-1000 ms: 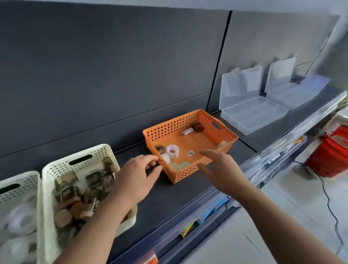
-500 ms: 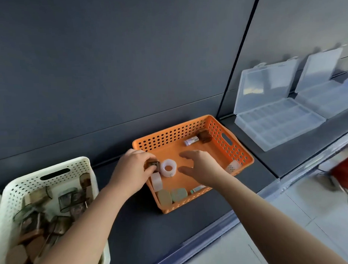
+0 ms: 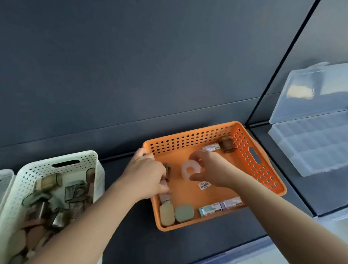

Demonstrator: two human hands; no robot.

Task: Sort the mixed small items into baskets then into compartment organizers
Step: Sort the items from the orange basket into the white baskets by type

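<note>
The orange basket (image 3: 255,180) stands on the dark shelf. It holds a white tape ring (image 3: 184,172), a beige eraser (image 3: 166,214), a green eraser (image 3: 184,212), small boxed erasers (image 3: 210,209) and a brown clear box (image 3: 227,146) in the far corner. My right hand (image 3: 212,170) curls over the tape ring, thumb and forefinger pinching its edges. My left hand (image 3: 147,178) reaches over the basket's left wall with its fingers closed on a small brown clear box (image 3: 168,172); a white piece (image 3: 164,197) lies just under its fingertips.
A white perforated basket (image 3: 57,161) full of brown clear boxes stands to the left, with another white basket (image 3: 3,175) beyond it. On the right sits a clear compartment organizer (image 3: 317,148) with its lid (image 3: 315,91) up. A dark wall panel rises behind the shelf.
My view has moved closer and lower over the orange basket. Both hands went from its front edge into it, the right onto the tape ring, the left onto the small brown box.
</note>
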